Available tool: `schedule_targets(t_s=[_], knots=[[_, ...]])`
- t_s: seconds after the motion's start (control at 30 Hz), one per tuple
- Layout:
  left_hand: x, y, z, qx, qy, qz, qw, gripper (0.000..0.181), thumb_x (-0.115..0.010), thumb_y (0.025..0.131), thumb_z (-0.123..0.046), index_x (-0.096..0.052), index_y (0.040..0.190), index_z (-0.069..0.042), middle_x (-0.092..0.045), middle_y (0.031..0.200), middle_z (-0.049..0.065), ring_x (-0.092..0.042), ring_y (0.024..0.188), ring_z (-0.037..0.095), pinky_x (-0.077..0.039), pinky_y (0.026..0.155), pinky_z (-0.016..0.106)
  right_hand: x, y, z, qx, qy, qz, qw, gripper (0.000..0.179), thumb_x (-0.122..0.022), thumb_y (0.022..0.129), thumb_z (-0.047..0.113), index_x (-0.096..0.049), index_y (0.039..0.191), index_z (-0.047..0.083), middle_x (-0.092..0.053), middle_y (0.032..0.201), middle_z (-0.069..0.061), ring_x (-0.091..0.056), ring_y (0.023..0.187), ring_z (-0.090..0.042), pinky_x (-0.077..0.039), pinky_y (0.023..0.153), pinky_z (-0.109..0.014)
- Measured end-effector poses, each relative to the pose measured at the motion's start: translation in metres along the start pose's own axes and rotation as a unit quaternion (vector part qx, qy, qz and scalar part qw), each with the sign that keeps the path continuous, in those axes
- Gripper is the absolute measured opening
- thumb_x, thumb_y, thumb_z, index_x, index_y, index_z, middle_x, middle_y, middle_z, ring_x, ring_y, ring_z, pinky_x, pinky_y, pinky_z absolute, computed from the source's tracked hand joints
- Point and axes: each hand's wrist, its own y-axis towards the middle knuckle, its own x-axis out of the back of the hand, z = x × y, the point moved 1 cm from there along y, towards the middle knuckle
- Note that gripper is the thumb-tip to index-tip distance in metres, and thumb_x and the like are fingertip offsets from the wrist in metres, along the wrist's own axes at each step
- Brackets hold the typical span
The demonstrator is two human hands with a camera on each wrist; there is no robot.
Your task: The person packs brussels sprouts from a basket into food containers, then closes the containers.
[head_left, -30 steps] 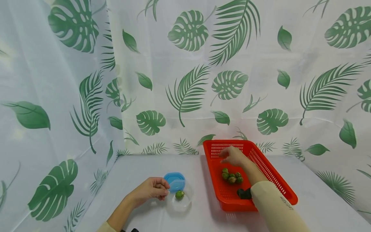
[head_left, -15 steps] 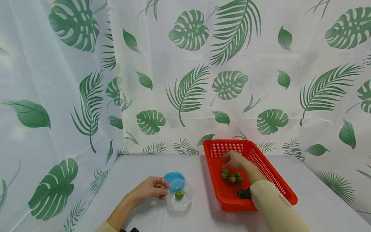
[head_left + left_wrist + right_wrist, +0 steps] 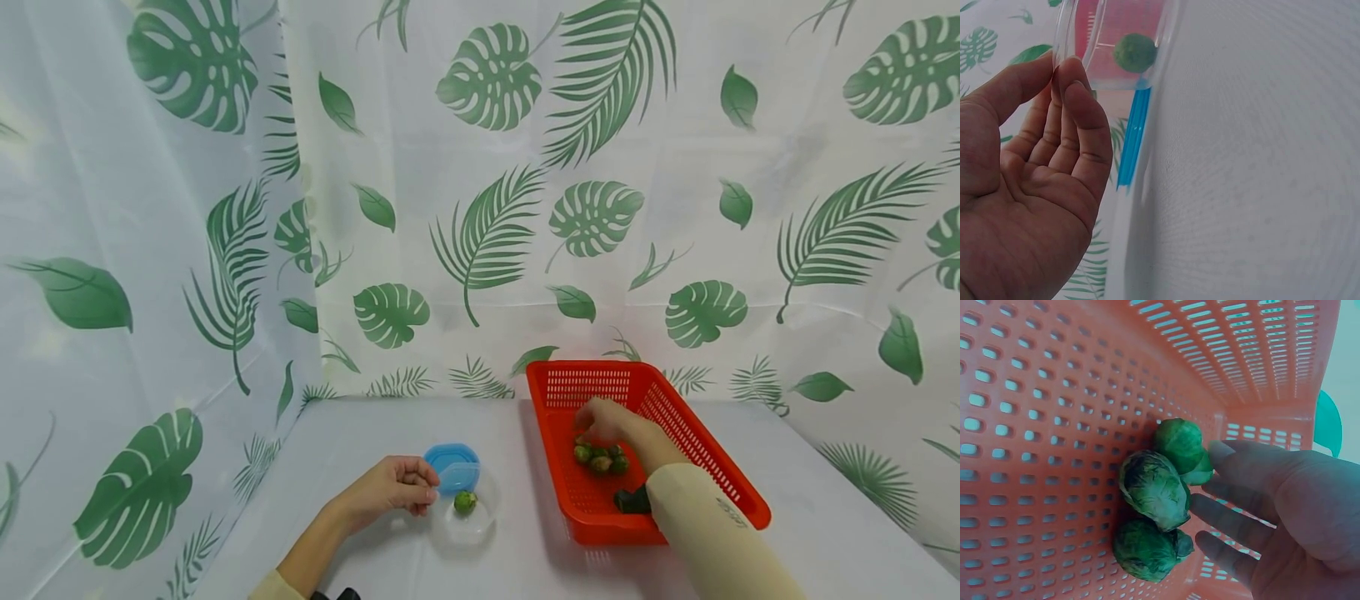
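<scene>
My left hand [image 3: 393, 490] pinches the rim of a clear plastic container [image 3: 1107, 78] between thumb and fingertips. Inside the container lies one Brussels sprout [image 3: 465, 502]. A blue lid [image 3: 450, 456] is on the table just behind it. My right hand [image 3: 609, 421] reaches down into a red basket [image 3: 542, 442], over the far end of a small cluster of Brussels sprouts [image 3: 600, 464]. In the right wrist view its thumb and fingers are spread right at the edge of a green sprout [image 3: 1179, 442], with two more sprouts beside that one.
The basket's perforated walls stand around the right hand, and its near rim passes under the right forearm. A black wrist strap piece [image 3: 632, 500] shows at the right sleeve [image 3: 712, 533]. A leaf-print curtain [image 3: 495, 333] hangs behind the white table [image 3: 375, 425].
My right hand has lowered inside the basket toward the sprouts, its fingers now down at the far ones. The left hand, container and lid have stayed in place.
</scene>
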Motion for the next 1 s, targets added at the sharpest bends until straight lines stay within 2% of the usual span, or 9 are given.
schedule_targets(t_s=[0.33,0.7,1.0], knots=[[-0.0011,-0.0006,-0.0001,0.000,0.000,0.002,1.0000,0.035,-0.076,0.095,-0.013,-0.063,0.118,0.010,-0.072,0.086,0.001,-0.067,0.076,0.013,-0.058,0.073,0.029,-0.0033,0.0019,0.0005,0.016,-0.026,0.006,0.9995,0.026,-0.075,0.093,0.005,-0.077,0.119,0.007,-0.074,0.107,-0.008,-0.066,0.092,-0.023,-0.058,0.097,-0.051],[-0.0008,0.0000,0.0001,-0.004,0.001,0.003,1.0000,0.036,-0.076,0.095,-0.013,-0.062,0.118,0.011,-0.072,0.085,0.001,-0.066,0.075,0.013,-0.058,0.072,0.029,-0.0020,0.0019,0.0023,0.027,-0.039,-0.010,0.9988,0.026,-0.078,0.090,0.001,-0.078,0.116,0.005,-0.075,0.103,-0.008,-0.066,0.089,-0.022,-0.060,0.093,-0.050],[-0.0001,0.0004,0.0006,-0.007,0.001,0.004,1.0000,0.038,-0.077,0.094,-0.015,-0.062,0.118,0.011,-0.072,0.086,0.001,-0.067,0.076,0.012,-0.058,0.072,0.029,-0.0026,0.0076,-0.0023,-0.002,-0.022,0.003,0.9998,0.032,-0.077,0.090,0.000,-0.076,0.121,0.007,-0.074,0.108,-0.007,-0.066,0.092,-0.023,-0.059,0.096,-0.050]])
